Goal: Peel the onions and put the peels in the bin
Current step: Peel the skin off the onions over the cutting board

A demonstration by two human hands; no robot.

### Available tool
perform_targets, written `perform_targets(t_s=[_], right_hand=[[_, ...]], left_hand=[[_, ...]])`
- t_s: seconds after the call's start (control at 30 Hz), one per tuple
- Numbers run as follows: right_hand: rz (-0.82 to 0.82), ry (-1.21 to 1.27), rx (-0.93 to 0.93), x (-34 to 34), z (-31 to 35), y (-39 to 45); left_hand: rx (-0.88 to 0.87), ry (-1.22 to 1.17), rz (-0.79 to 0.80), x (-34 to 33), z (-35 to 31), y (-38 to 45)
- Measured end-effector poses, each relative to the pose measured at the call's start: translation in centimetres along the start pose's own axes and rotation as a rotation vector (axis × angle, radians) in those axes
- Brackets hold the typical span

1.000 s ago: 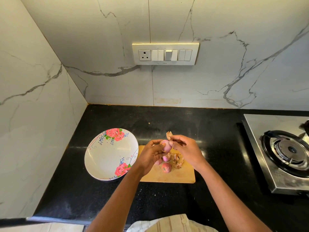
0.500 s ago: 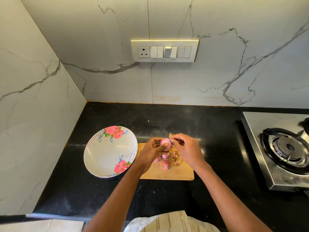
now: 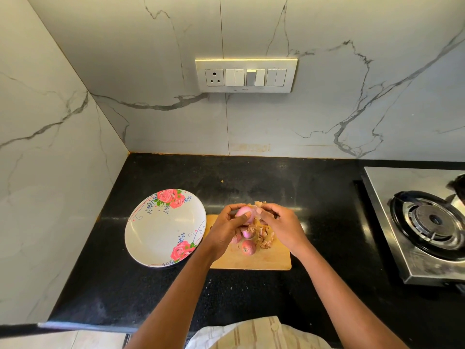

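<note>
My left hand (image 3: 224, 229) grips a half-peeled onion (image 3: 245, 214), my right hand (image 3: 279, 224) pinches its skin (image 3: 258, 207); below them wait unpeeled onions (image 3: 248, 247) and loose peels (image 3: 264, 238), no bin visible

- Single head-worn wide-angle view, looking forward and steeply down from above the near edge of the black tabletop (image 3: 251, 177)
- It faces the far marble wall (image 3: 327, 71); the corner sits far left
- Both forearms reach in from the near edge, close below the lens
- The stove (image 3: 427, 222) is cut off at the right edge
</note>
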State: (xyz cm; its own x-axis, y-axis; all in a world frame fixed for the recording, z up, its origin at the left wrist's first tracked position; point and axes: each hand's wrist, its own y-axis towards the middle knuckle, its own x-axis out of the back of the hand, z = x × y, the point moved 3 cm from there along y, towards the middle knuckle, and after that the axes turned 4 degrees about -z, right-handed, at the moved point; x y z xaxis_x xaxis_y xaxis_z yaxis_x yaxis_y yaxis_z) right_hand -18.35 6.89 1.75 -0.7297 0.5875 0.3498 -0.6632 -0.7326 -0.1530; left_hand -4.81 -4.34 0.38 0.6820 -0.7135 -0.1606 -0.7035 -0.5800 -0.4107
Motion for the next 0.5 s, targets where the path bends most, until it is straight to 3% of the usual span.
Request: perform_targets(t_s=[0.2, 0.5], right_hand=[[0.038, 0.149, -0.064, -0.5, -0.8, 0.2], [0.068, 0.074, -0.143, 0.2, -1.5, 0.7]], left_hand=[[-0.077, 0.077, -0.034, 0.0, -0.1, 0.2], [-0.053, 0.138, 0.026, 1.0, 0.1, 0.3]])
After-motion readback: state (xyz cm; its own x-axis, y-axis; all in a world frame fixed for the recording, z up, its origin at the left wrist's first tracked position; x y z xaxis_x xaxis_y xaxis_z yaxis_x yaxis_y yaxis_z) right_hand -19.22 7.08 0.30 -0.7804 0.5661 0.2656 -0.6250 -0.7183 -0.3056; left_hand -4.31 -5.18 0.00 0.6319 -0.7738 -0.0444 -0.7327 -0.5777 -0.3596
